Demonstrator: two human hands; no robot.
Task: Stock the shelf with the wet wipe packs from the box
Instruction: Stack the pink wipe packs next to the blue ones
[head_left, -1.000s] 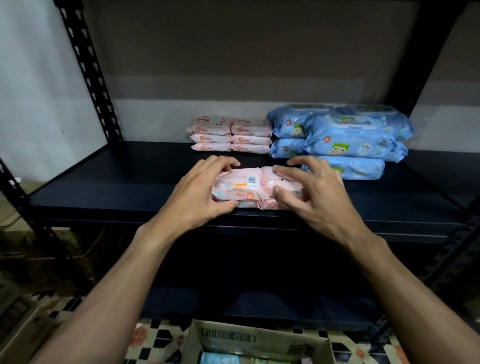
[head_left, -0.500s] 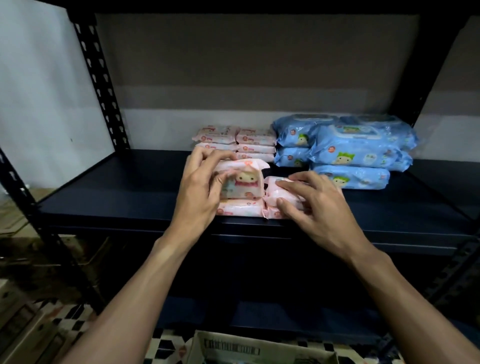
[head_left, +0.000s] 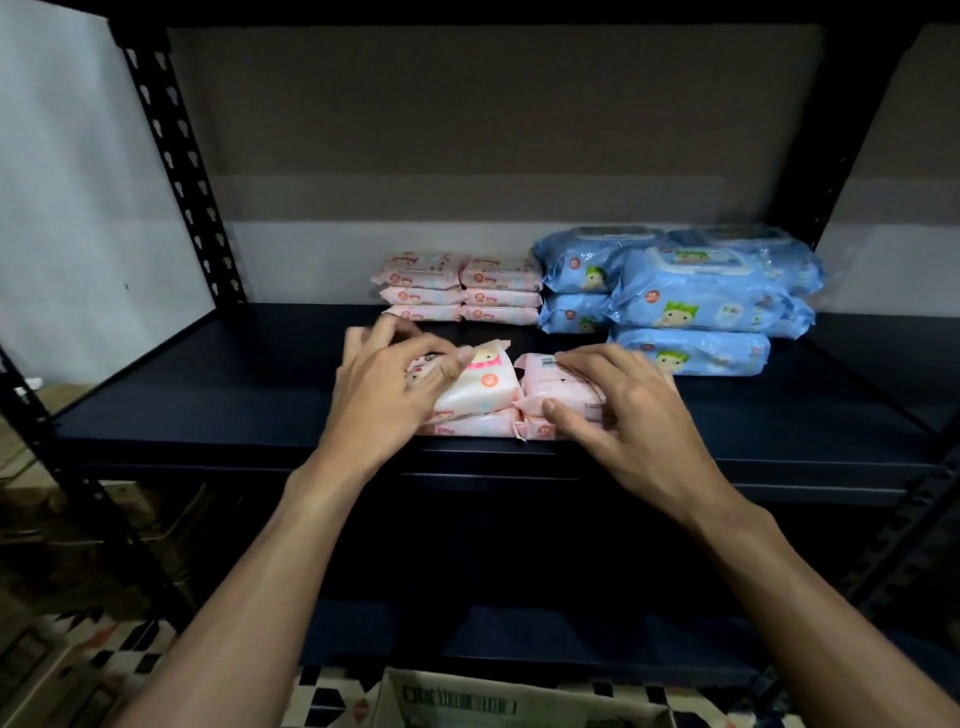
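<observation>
Now that my left hand has flipped the top pink wipe pack face-up, gripping it tilted on the pack beneath at the shelf front, my right hand clasps the neighbouring stack, so I judge only squaring-up remains.

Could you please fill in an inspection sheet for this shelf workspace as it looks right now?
Surface: dark shelf board, packs at centre and right.
Job's things: left front pack tilted, right front pack beside it, both on lower pink packs; rear pink stacks and blue packs behind; box below.
Clutter: nothing seen.
Grips: left hand grips left front pack; right hand holds right front pack.
Cables: nothing seen.
Surroundings: black upright, grey wall, patterned floor.
</observation>
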